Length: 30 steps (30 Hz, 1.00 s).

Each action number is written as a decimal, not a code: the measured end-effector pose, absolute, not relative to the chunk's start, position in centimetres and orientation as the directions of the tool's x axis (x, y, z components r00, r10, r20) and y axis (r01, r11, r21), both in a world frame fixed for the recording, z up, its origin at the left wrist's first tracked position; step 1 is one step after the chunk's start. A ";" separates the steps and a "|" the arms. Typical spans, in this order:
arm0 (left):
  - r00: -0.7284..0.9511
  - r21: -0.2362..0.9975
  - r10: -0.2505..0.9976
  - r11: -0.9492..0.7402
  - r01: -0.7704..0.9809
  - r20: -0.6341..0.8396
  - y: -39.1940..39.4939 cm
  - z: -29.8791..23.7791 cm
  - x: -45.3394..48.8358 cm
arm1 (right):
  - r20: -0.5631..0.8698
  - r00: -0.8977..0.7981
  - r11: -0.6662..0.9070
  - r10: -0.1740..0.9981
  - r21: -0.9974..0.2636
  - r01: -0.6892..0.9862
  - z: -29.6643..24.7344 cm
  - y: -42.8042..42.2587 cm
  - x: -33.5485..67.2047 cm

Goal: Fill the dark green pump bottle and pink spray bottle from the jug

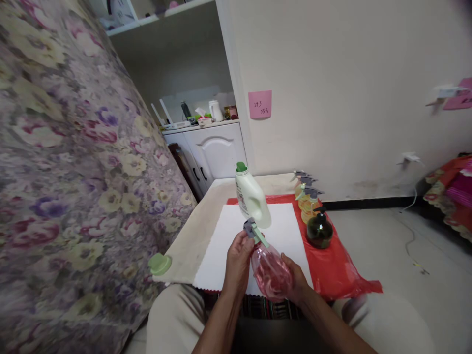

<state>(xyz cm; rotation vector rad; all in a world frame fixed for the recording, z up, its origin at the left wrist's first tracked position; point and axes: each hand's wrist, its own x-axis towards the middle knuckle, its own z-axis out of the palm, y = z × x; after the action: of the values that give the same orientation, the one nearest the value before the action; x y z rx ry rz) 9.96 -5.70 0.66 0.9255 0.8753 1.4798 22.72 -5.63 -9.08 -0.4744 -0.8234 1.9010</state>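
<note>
A clear pink spray bottle (271, 273) is tilted between both hands over the near edge of the table. My left hand (239, 253) has its fingers closed at the neck, by the grey and green trigger head (254, 230). My right hand (295, 280) wraps round the lower right side of the bottle; some of its fingers are hidden behind it. Just beyond stands a pale green jug (252, 196) with a handle and a green top, upright on a white sheet (217, 246). A light green cap (160, 264) lies at the table's left corner.
On red plastic sheeting (332, 273) at the right stand a dark pump bottle (319, 230) and several spray bottles (309, 209) in a row. A floral curtain (92, 172) hangs close on the left. A white cabinet (219, 147) and a wall are behind the table.
</note>
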 end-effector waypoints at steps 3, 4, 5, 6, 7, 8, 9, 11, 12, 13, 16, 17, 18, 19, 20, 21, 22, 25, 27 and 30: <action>-0.059 0.911 0.994 -0.111 -0.397 0.096 -5.9 0.6 10.1 | -0.021 -0.499 -0.390 0.866 -0.652 -0.650 -8.7 -5.7 22.6; -0.050 0.917 0.993 -0.114 -0.383 0.103 -6.0 0.6 10.1 | -0.031 -0.515 -0.415 0.856 -0.634 -0.652 -8.6 -5.8 22.6; -0.043 0.922 0.993 -0.117 -0.369 0.109 -6.0 0.5 10.2 | -0.039 -0.532 -0.439 0.846 -0.618 -0.652 -8.5 -5.8 22.6; -0.039 0.926 0.993 -0.120 -0.357 0.113 -6.1 0.5 10.2 | -0.045 -0.550 -0.462 0.834 -0.603 -0.650 -8.5 -5.8 22.6; -0.040 0.929 0.992 -0.123 -0.350 0.117 -6.1 0.5 10.3 | -0.050 -0.569 -0.484 0.821 -0.589 -0.647 -8.5 -5.8 22.6; -0.044 0.930 0.992 -0.126 -0.346 0.118 -6.1 0.6 10.4 | -0.054 -0.587 -0.505 0.808 -0.575 -0.644 -8.5 -5.8 22.6; -0.051 0.930 0.992 -0.126 -0.347 0.115 -6.1 0.6 10.5 | -0.057 -0.603 -0.526 0.796 -0.560 -0.641 -8.5 -5.9 22.5; -0.063 0.927 0.993 -0.120 -0.356 0.104 -6.1 0.6 10.6 | -0.062 -0.635 -0.565 0.770 -0.530 -0.633 -8.6 -5.9 22.6; -0.060 0.926 0.993 -0.113 -0.361 0.097 -6.1 0.5 10.6 | -0.064 -0.653 -0.585 0.755 -0.517 -0.626 -8.7 -5.9 22.6; -0.053 0.925 0.994 -0.106 -0.365 0.093 -6.0 0.5 10.6 | -0.065 -0.670 -0.604 0.739 -0.505 -0.617 -8.8 -5.9 22.6; -0.009 0.925 0.996 -0.083 -0.370 0.086 -5.7 0.2 10.5 | -0.062 -0.712 -0.648 0.699 -0.474 -0.596 -9.2 -5.7 22.7; 0.003 0.925 0.996 -0.079 -0.371 0.086 -5.7 0.1 10.5 | -0.060 -0.721 -0.659 0.691 -0.463 -0.593 -9.3 -5.6 22.8; 0.010 0.924 0.996 -0.077 -0.374 0.087 -5.6 0.0 10.5 | -0.060 -0.728 -0.669 0.683 -0.453 -0.590 -9.4 -5.6 22.8; 0.014 0.923 0.996 -0.076 -0.377 0.087 -5.6 -0.1 10.5 | -0.060 -0.735 -0.678 0.675 -0.443 -0.586 -9.5 -5.5 22.8; 0.015 0.921 0.996 -0.076 -0.382 0.088 -5.5 -0.2 10.5 | -0.062 -0.742 -0.687 0.668 -0.435 -0.582 -9.5 -5.5 22.9; 0.015 0.919 0.996 -0.076 -0.387 0.089 -5.5 -0.2 10.5 | -0.064 -0.746 -0.694 0.663 -0.427 -0.580 -9.5 -5.5 22.9; 0.019 0.917 0.996 -0.071 -0.392 0.085 -5.6 -0.2 10.6 | -0.067 -0.747 -0.698 0.661 -0.420 -0.580 -9.4 -5.4 22.8; 0.030 0.926 0.997 -0.050 -0.374 0.067 -5.8 -0.2 10.7 | -0.078 -0.734 -0.696 0.675 -0.399 -0.597 -9.0 -5.5 22.7; 0.009 0.944 0.998 -0.064 -0.323 0.070 -6.0 -0.1 10.7 | -0.086 -0.713 -0.684 0.696 -0.382 -0.622 -8.8 -5.6 22.5; -0.049 0.963 0.994 -0.106 -0.246 0.097 -6.1 -0.1 10.7 | -0.103 -0.629 -0.615 0.771 -0.379 -0.691 -8.6 -5.8 22.1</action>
<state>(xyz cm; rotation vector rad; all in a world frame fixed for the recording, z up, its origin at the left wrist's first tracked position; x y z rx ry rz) 10.73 -6.12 -0.08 1.0761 0.9963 1.4189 22.07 -5.79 -8.58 -0.3247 -0.3866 2.2384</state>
